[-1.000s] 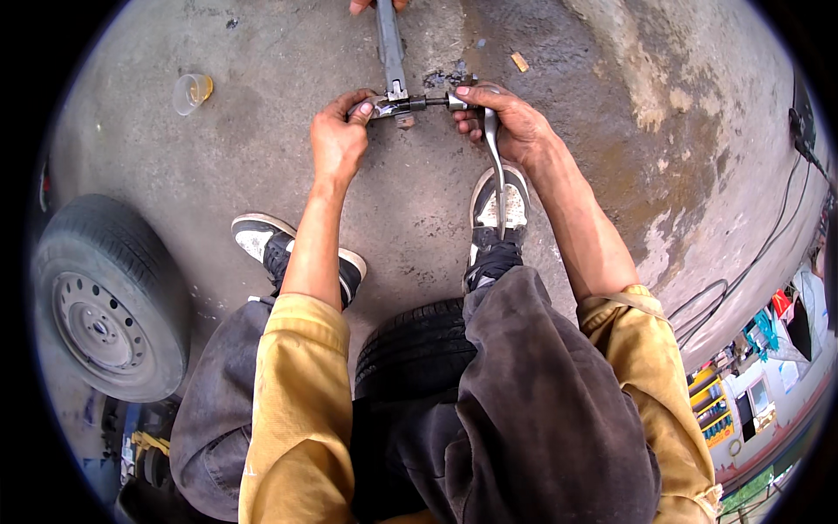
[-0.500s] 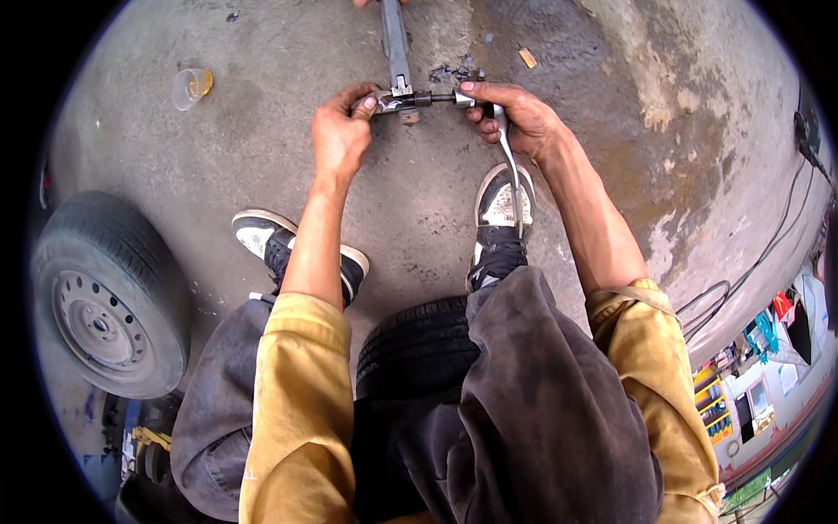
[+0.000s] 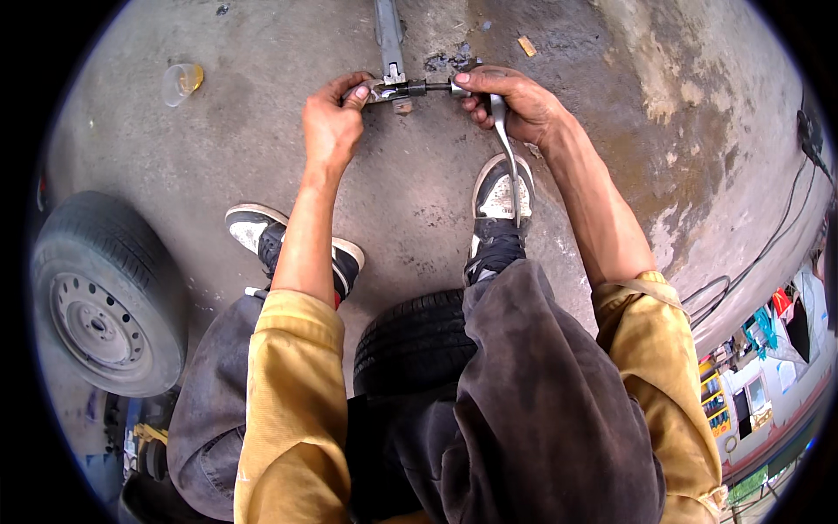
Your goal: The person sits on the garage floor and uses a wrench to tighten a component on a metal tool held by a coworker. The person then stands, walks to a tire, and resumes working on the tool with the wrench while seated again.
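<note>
My left hand [image 3: 334, 122] is closed round a dark, greasy metal part [image 3: 381, 90], its thumb pressed on top. That part meets the lower end of a long grey metal bar [image 3: 388, 35], which runs to the top edge. My right hand [image 3: 515, 100] grips a tool with a black shaft and a long curved silver handle [image 3: 504, 131]. The handle hangs down past the palm to above my right shoe [image 3: 499, 194]. A black sleeve [image 3: 416, 87] on the shaft reaches the metal part. My fingers hide some of the tool's head.
A tyre on a steel wheel [image 3: 100, 319] stands at the left. Another tyre [image 3: 415, 341] is beneath me, between my legs. A clear cup [image 3: 182, 85] with yellow liquid lies at the upper left. A small tan scrap [image 3: 526, 45] and black cables [image 3: 759, 262] lie at the right.
Both hands, with the tool and metal part, sit slightly higher and further left in the picture, as does most of the scene. Another person's fingertips at the top edge are out of view.
</note>
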Demonstrator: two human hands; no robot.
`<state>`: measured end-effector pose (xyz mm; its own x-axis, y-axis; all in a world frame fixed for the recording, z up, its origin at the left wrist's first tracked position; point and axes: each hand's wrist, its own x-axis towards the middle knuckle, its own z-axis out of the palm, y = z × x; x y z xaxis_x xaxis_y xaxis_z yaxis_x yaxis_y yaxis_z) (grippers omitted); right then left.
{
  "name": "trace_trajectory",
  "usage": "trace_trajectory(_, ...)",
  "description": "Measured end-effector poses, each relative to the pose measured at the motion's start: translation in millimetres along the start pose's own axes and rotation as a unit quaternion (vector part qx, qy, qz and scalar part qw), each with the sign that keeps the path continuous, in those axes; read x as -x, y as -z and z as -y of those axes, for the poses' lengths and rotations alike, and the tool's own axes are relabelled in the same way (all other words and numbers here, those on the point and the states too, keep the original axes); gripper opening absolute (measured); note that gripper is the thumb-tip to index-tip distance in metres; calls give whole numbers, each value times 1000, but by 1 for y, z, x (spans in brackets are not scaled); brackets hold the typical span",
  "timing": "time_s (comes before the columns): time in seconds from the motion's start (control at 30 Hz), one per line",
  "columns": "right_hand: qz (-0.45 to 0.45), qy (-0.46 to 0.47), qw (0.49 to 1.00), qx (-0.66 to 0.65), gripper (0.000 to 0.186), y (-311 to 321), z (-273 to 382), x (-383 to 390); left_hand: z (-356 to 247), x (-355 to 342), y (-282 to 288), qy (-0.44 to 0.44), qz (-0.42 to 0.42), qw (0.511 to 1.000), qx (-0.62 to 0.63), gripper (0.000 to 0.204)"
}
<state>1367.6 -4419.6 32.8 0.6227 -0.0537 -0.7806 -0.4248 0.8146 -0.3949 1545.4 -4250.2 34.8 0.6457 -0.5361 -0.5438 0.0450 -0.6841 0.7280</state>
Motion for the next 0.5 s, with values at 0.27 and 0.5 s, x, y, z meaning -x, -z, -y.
trace_trajectory(0.27, -36, 50, 998, -34, 29, -16, 7, 14, 2, 4, 1, -1, -5, 1000, -7, 20)
trace_trajectory(0.5, -17, 12, 1000, 11, 33, -1, 2, 4, 0, 1, -1, -11, -1, 1000, -11, 20)
